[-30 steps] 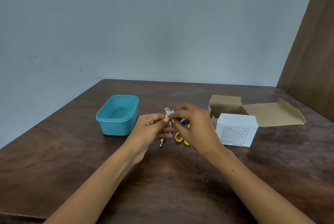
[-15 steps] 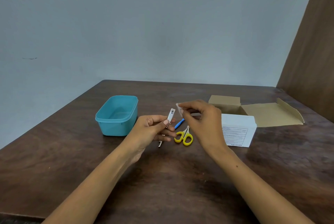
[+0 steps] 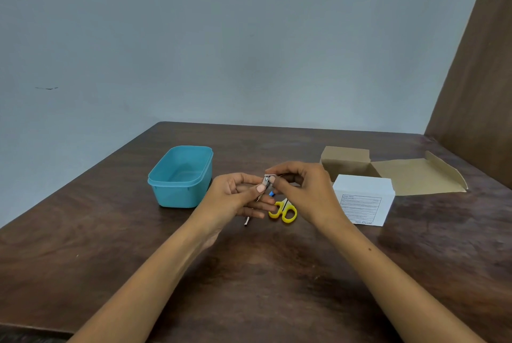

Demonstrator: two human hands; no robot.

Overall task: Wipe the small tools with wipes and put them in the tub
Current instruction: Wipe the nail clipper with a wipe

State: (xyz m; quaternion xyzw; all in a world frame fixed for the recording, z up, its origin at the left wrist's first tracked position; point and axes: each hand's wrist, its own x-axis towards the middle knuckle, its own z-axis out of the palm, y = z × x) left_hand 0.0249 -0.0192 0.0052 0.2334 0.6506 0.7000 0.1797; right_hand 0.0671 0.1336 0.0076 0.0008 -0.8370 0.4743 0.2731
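Above the table (image 3: 249, 273), left hand (image 3: 235, 198) pinches nail clipper (image 3: 266, 181); right hand (image 3: 302, 190) pinches wipe (image 3: 273, 176) against it.

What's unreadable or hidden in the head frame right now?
- Wipe: the right hand pinches at the nail clipper; fingers hide the wipe.
- Blue tool: only a tip shows between the hands.
- Thin metal tool: mostly under the left hand.
- Scissors: blades behind the right hand.
- White box label: too small to read.
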